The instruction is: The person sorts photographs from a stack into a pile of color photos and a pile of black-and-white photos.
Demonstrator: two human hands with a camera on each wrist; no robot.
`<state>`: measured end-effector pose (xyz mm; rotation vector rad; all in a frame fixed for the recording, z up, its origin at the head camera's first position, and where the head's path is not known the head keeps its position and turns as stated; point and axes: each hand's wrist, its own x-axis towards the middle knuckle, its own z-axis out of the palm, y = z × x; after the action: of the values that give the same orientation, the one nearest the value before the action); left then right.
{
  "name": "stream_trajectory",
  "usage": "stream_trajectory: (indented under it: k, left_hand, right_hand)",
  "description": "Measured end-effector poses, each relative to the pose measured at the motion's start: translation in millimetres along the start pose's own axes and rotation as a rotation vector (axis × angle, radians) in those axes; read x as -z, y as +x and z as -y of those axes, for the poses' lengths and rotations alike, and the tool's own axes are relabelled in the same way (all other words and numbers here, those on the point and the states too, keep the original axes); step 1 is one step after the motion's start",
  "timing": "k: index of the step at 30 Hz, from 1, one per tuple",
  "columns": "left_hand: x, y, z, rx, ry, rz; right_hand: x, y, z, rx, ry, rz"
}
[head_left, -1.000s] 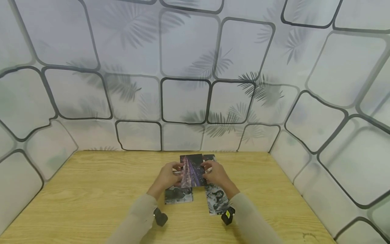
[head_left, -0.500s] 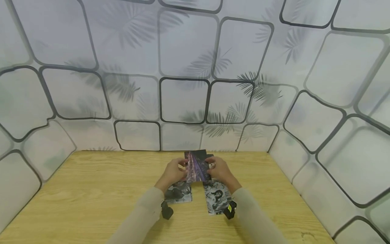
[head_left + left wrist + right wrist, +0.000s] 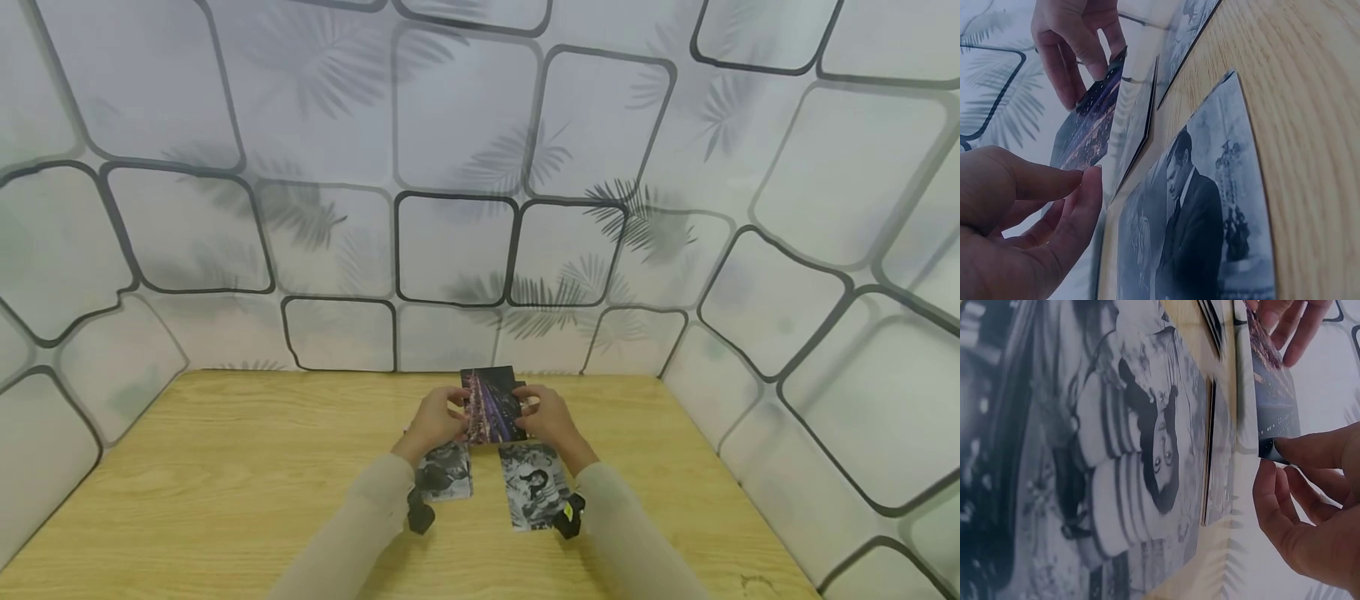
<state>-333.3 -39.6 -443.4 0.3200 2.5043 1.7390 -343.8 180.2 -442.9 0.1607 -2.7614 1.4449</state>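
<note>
Both hands — the left hand [image 3: 438, 419] and the right hand [image 3: 550, 421] — pinch a purple night-scene photo [image 3: 492, 406] by its side edges, raised above the tabletop [image 3: 225, 467] at lower centre — likely mid-placement, calling for level lowering clear of the two black-and-white photos [image 3: 528, 486].

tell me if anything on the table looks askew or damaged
Nothing looks damaged. The two black-and-white photos, left one and right one, lie flat on the wooden table, slightly skewed to each other. The colour card is lifted between left hand and right hand.
</note>
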Motion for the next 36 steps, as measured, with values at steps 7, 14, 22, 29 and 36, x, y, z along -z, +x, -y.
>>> stream_trajectory:
  k: [7,14,22,29,36]
  left_hand:
    - [-5.0,5.7,-2.9,0.003,0.022,0.016]
    - [-11.4,16.3,-3.7,0.008,0.101,0.011]
    - [-18.2,26.1,-3.6,-0.046,0.238,-0.014]
    - [-24.2,30.2,-4.1,-0.057,0.281,-0.013]
    - [-28.0,32.5,-6.1,-0.018,0.312,-0.011]
  right_hand:
    - [2,4,-4,-0.032,0.0,-0.006]
    - [6,13,-8,-0.011,-0.053,-0.028]
    - [11,17,-11,-0.007,-0.114,-0.025]
    - [11,22,-17,-0.029,-0.157,-0.033]
    - [11,24,-18,-0.035,-0.203,-0.029]
